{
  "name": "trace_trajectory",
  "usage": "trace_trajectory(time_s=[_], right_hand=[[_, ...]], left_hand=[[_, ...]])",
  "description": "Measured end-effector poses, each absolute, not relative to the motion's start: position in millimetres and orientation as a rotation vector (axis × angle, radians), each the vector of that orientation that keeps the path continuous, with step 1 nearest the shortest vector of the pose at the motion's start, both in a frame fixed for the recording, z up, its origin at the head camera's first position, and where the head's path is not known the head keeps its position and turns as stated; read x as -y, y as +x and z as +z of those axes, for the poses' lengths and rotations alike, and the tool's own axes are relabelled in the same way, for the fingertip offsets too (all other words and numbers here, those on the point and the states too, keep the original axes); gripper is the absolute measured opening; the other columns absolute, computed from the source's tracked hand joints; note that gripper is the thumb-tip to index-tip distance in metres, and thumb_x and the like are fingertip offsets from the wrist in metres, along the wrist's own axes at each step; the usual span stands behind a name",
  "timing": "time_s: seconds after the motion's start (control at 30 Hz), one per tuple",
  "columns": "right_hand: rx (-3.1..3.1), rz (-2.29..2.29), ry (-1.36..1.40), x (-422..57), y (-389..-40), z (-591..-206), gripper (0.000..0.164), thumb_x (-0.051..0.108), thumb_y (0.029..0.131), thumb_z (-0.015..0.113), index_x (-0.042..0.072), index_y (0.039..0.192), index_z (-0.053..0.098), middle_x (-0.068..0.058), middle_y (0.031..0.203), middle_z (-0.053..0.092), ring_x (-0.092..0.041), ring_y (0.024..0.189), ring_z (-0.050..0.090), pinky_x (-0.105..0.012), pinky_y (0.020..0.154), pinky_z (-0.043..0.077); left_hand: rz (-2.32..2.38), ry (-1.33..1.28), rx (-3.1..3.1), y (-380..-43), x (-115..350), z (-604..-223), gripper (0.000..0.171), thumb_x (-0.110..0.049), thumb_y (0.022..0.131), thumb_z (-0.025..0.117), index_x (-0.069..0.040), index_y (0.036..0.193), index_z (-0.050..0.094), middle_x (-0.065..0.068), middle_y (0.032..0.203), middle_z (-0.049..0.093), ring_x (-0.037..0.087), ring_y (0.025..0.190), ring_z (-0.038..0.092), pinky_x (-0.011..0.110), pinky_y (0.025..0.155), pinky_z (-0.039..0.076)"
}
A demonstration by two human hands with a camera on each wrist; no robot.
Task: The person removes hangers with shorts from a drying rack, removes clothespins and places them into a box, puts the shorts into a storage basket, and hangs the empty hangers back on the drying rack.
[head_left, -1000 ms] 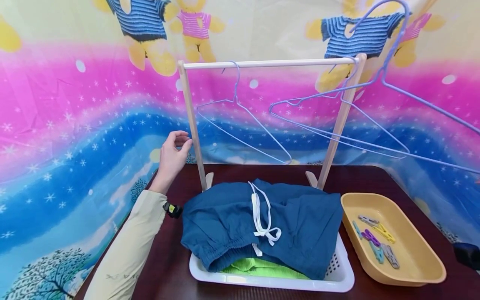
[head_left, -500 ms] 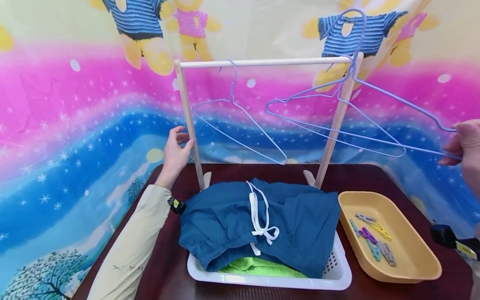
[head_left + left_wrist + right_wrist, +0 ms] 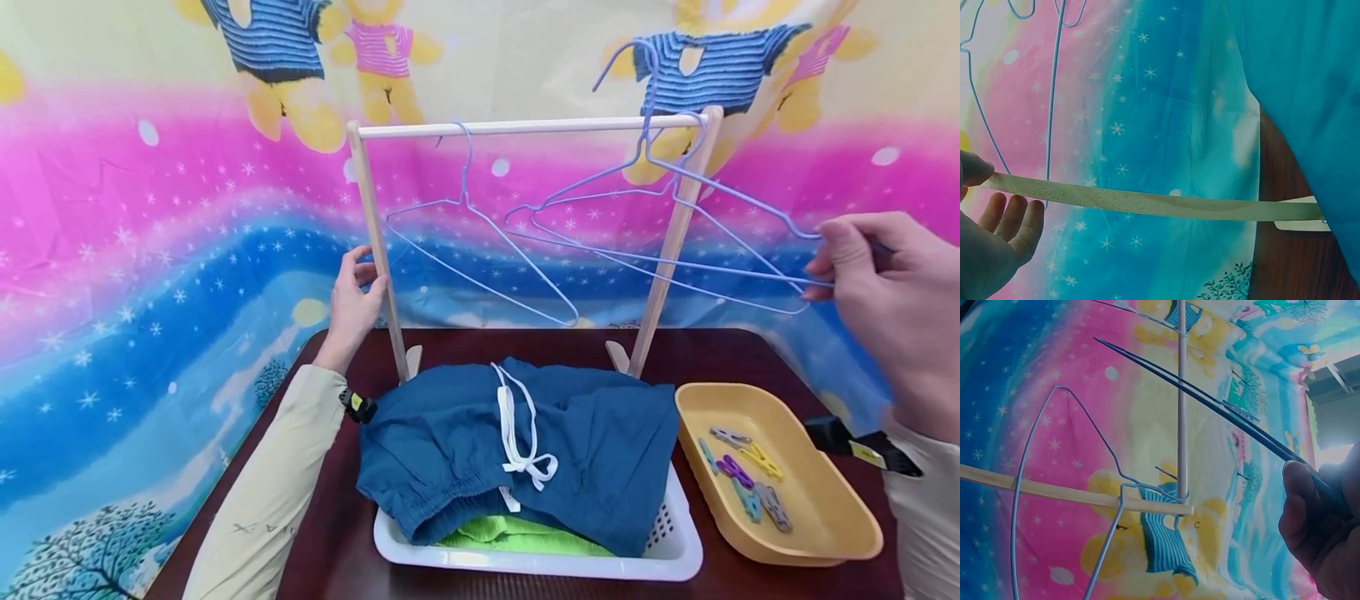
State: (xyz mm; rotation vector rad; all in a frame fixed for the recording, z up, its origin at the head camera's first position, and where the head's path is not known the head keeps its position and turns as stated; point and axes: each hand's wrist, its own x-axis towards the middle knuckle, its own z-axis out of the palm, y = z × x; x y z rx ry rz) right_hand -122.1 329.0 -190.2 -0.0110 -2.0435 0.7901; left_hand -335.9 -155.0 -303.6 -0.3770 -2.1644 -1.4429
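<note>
My left hand [image 3: 356,304] is at the left post [image 3: 371,200] of a wooden clothes rack, its thumb touching the near side and its fingers reaching behind. In the left wrist view the thumb [image 3: 974,169] lies against the post. My right hand [image 3: 900,283] pinches one end of a lilac wire clothes hanger [image 3: 720,190]. That hanger's hook sticks up above the rack's top bar [image 3: 525,127] near the right end and looks apart from it. Two more wire hangers hang on the bar, a left hanger [image 3: 467,171] and a right hanger [image 3: 1104,550], partly overlapped by the held one.
Below the rack, a white basket [image 3: 540,564] holds dark blue drawstring shorts [image 3: 442,425] over a bright green cloth [image 3: 517,535]. At right stands a yellow tray [image 3: 817,508] with several clothespins [image 3: 735,471]. A printed backdrop [image 3: 187,208] closes off the back of the table [image 3: 735,350].
My right hand has come in from the right edge, carrying the hanger leftward and its hook lower towards the bar. My left hand has closed in slightly on the post.
</note>
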Motion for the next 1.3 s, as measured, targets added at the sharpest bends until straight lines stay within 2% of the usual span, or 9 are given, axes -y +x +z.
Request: trace_trajectory(time_s=[0.23, 0.4, 0.63, 1.03, 1.3], right_hand=[[1.916, 0.792, 0.221, -320, -140, -189, 0.023, 0.016, 0.097, 0.061, -0.002, 0.106, 0.071, 0.026, 0.072, 0.056, 0.014, 0.054, 0.053, -0.002, 0.059, 0.044], [1.917, 0.732, 0.267, -312, -152, -190, 0.025, 0.015, 0.097, 0.061, -0.008, 0.102, 0.069, 0.029, 0.072, 0.052, 0.019, 0.053, 0.050, 0.000, 0.060, 0.041], [1.905, 0.762, 0.314, -307, -166, -194, 0.024, 0.011, 0.096, 0.062, -0.011, 0.099, 0.069, 0.029, 0.071, 0.053, 0.019, 0.054, 0.051, 0.000, 0.061, 0.042], [1.985, 0.681, 0.328, -315, -177, -215, 0.023, 0.017, 0.099, 0.058, -0.004, 0.099, 0.069, 0.027, 0.071, 0.051, 0.019, 0.054, 0.050, 0.000, 0.062, 0.041], [2.004, 0.659, 0.353, -317, -179, -230, 0.017, 0.009, 0.098, 0.059, -0.005, 0.101, 0.070, 0.027, 0.071, 0.051, 0.023, 0.056, 0.049, 0.001, 0.060, 0.039]], left_hand=[[-1.448, -0.380, 2.152, -338, 155, -305, 0.048, -0.014, 0.099, 0.057, -0.017, 0.144, 0.040, 0.019, 0.126, 0.058, 0.034, 0.119, 0.060, 0.052, 0.098, 0.050], [-1.465, -0.365, 2.151, -338, 155, -305, 0.046, -0.015, 0.099, 0.058, -0.014, 0.142, 0.042, 0.020, 0.126, 0.058, 0.034, 0.118, 0.060, 0.052, 0.098, 0.050], [-1.471, -0.331, 2.164, -338, 155, -304, 0.039, -0.016, 0.099, 0.058, -0.009, 0.136, 0.048, 0.019, 0.126, 0.060, 0.032, 0.119, 0.059, 0.050, 0.098, 0.050], [-1.513, -0.327, 2.182, -338, 157, -305, 0.038, -0.019, 0.101, 0.055, -0.010, 0.137, 0.048, 0.017, 0.128, 0.060, 0.030, 0.121, 0.058, 0.049, 0.099, 0.049], [-1.511, -0.327, 2.192, -339, 156, -305, 0.038, -0.019, 0.101, 0.055, -0.008, 0.137, 0.047, 0.018, 0.128, 0.059, 0.031, 0.119, 0.060, 0.049, 0.097, 0.051]])
